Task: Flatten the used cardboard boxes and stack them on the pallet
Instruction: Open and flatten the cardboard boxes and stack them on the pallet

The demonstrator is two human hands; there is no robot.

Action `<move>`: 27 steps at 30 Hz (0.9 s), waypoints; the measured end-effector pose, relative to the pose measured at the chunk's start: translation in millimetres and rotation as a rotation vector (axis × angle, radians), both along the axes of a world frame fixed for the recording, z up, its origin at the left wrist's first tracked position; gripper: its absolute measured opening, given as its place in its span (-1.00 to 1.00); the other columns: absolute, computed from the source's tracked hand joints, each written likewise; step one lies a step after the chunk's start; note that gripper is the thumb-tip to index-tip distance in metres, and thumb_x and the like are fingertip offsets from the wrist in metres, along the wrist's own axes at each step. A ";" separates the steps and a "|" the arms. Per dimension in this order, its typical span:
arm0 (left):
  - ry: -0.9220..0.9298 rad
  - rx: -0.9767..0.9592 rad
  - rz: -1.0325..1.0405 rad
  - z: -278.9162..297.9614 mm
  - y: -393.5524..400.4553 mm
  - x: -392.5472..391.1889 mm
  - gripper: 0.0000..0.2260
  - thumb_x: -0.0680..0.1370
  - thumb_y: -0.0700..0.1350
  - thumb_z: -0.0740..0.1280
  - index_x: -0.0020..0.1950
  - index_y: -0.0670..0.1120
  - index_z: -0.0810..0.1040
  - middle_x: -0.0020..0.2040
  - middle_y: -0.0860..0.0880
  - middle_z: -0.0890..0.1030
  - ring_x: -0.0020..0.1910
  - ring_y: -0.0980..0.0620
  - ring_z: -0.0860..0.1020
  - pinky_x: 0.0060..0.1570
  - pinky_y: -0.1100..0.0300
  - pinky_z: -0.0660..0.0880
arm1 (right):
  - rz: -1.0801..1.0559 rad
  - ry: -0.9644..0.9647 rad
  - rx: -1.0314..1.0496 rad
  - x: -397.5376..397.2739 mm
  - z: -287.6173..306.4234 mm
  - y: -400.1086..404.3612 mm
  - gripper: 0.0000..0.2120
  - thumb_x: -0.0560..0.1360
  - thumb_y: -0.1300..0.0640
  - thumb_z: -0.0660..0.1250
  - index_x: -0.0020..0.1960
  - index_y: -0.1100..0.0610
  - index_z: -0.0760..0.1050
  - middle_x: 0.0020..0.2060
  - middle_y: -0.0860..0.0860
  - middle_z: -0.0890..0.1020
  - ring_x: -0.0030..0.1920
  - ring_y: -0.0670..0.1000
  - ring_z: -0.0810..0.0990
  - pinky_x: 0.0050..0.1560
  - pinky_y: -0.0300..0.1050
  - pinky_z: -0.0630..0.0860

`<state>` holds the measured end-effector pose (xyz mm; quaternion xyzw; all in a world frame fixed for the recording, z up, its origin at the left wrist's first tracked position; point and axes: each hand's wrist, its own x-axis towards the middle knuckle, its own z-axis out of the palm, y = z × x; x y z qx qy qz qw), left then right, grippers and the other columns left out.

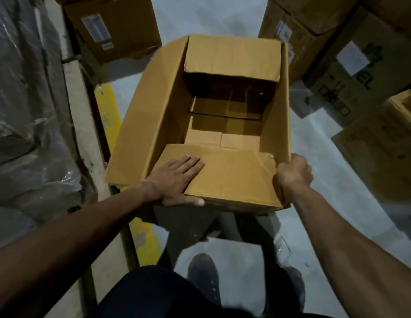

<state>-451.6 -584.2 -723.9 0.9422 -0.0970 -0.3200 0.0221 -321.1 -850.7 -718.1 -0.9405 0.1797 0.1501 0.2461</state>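
The open cardboard box (154, 106) is up off the grey floor (337, 157), held in front of the person and above their shoes (203, 274), its top flaps spread and its bottom flaps folded shut inside. The left hand (174, 180) lies flat on the near flap of the box, fingers straight, thumb hooked under the flap's edge. The right hand (293, 172) has its grip closed around the box's near right corner, fingers curled over the side flap. Left of the box runs a yellow strip (110, 111) on the floor beside a pale beam (78, 106), with what looks like plastic-wrapped goods (27, 88) further left, though it is dim there. Beyond the box sits a labelled carton (112, 26), and to the box's right more printed cartons (351, 53) are stacked.
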 end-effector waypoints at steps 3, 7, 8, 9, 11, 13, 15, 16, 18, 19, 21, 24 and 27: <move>-0.029 -0.101 0.066 -8.2 -12.5 8.1 0.02 0.30 0.58 -0.45 0.61 0.00 -0.29 0.62 -0.03 -0.25 0.61 -0.02 -0.22 0.55 0.00 -0.18 | 0.078 -0.047 -0.051 14.3 -3.9 -5.9 -0.70 0.67 0.04 0.20 0.31 0.17 0.48 0.21 0.24 0.56 0.22 0.31 0.51 0.14 0.10 0.43; -0.075 -0.204 0.354 -20.4 -28.8 46.7 -0.29 0.61 0.35 -0.23 0.64 -0.05 -0.16 0.64 -0.04 -0.17 0.61 -0.03 -0.18 0.56 -0.03 -0.20 | 0.113 -0.035 -0.076 14.4 -11.6 -4.1 -0.53 0.72 -0.11 -0.03 0.34 0.20 0.42 0.22 0.23 0.55 0.22 0.31 0.50 0.13 0.12 0.39; -0.080 -0.176 0.394 -22.8 -28.9 58.8 -0.30 0.63 0.33 -0.19 0.64 -0.07 -0.11 0.64 -0.06 -0.12 0.61 -0.06 -0.14 0.56 -0.06 -0.17 | 0.105 -0.033 -0.062 14.5 -12.0 -4.4 -0.52 0.72 -0.12 -0.05 0.35 0.19 0.41 0.22 0.22 0.54 0.22 0.30 0.50 0.13 0.12 0.38; -0.077 -0.145 0.431 -23.7 -28.0 71.2 -0.31 0.64 0.32 -0.15 0.63 -0.10 0.00 0.64 -0.10 0.00 0.61 -0.12 -0.03 0.56 -0.11 -0.09 | 0.093 -0.029 -0.043 15.1 -11.3 -5.3 -0.51 0.72 -0.12 -0.07 0.36 0.18 0.40 0.23 0.21 0.54 0.23 0.29 0.50 0.15 0.13 0.39; -0.071 -0.117 0.505 -15.7 -21.4 89.8 -0.39 0.64 0.31 -0.04 0.46 -0.11 0.34 0.44 -0.18 0.41 0.39 -0.19 0.40 0.43 -0.16 0.30 | 0.072 0.013 0.028 17.8 -9.2 -7.9 -0.51 0.72 -0.13 -0.06 0.36 0.18 0.42 0.20 0.19 0.54 0.22 0.27 0.51 0.22 0.15 0.40; -0.057 -0.183 0.573 4.1 -14.9 100.3 -0.55 0.65 0.26 0.09 0.23 -0.08 0.47 0.09 -0.11 0.58 0.03 -0.08 0.57 0.14 -0.07 0.55 | 0.016 0.102 0.164 23.7 -3.9 -12.0 -0.52 0.69 -0.14 0.01 0.31 0.17 0.48 0.12 0.14 0.58 0.17 0.24 0.54 0.26 0.17 0.45; -0.121 -0.222 0.526 33.4 -8.0 104.6 -0.58 0.63 0.24 0.16 0.11 -0.10 0.51 -0.06 -0.08 0.58 -0.10 -0.04 0.58 -0.01 -0.02 0.59 | -0.059 0.194 0.346 31.4 5.7 -20.6 -0.57 0.65 -0.12 0.11 0.24 0.17 0.54 0.08 0.14 0.62 0.09 0.22 0.58 0.22 0.22 0.51; -0.177 -0.233 0.477 51.6 -5.3 104.4 -0.57 0.62 0.25 0.18 0.05 -0.11 0.54 -0.10 -0.09 0.59 -0.15 -0.03 0.58 -0.09 0.02 0.59 | -0.087 0.244 0.426 34.2 11.2 -26.7 -0.61 0.64 -0.09 0.14 0.19 0.16 0.56 0.06 0.15 0.63 0.07 0.21 0.59 0.19 0.22 0.54; -0.269 -0.293 0.400 91.2 -2.2 96.7 -0.55 0.62 0.25 0.16 -0.10 -0.09 0.56 -0.23 -0.07 0.58 -0.28 0.00 0.55 -0.28 0.14 0.46 | -0.067 0.322 0.496 36.8 19.3 -37.9 -0.72 0.64 0.00 0.16 0.07 0.14 0.58 0.03 0.13 0.62 0.03 0.19 0.60 0.16 0.19 0.56; -0.281 -0.343 0.379 111.7 -3.5 89.1 -0.53 0.63 0.25 0.12 -0.18 -0.08 0.55 -0.30 -0.05 0.55 -0.35 0.02 0.51 -0.33 0.17 0.39 | -0.041 0.336 0.507 36.5 22.3 -42.9 -0.75 0.65 0.04 0.16 0.03 0.12 0.57 0.02 0.12 0.62 0.01 0.17 0.59 0.14 0.16 0.57; -0.151 -0.465 0.407 147.3 -9.8 68.5 -0.53 0.64 0.21 0.11 -0.26 -0.06 0.54 -0.37 -0.03 0.53 -0.41 0.03 0.48 -0.35 0.20 0.37 | 0.019 0.360 0.526 33.4 26.2 -49.6 -0.77 0.67 0.07 0.18 0.13 0.12 0.58 0.07 0.10 0.62 0.03 0.13 0.60 0.12 0.09 0.57; 0.253 -0.455 0.290 158.7 -30.0 34.8 -0.74 0.62 0.15 0.26 -0.04 0.01 0.63 -0.20 0.09 0.67 -0.27 0.17 0.60 -0.30 0.28 0.47 | 0.081 0.409 0.519 23.2 33.1 -50.2 -0.59 0.69 0.01 0.19 0.49 0.12 0.37 0.35 0.08 0.50 0.34 0.16 0.48 0.32 0.09 0.43; 0.395 -0.304 0.121 119.9 -50.2 7.3 -0.51 0.56 0.22 0.33 0.42 0.03 0.43 0.30 0.08 0.52 0.23 0.07 0.51 0.17 0.14 0.49 | 0.150 0.395 0.447 15.5 33.4 -44.8 -0.58 0.70 0.02 0.17 0.52 0.14 0.32 0.38 0.13 0.48 0.34 0.18 0.47 0.27 0.08 0.44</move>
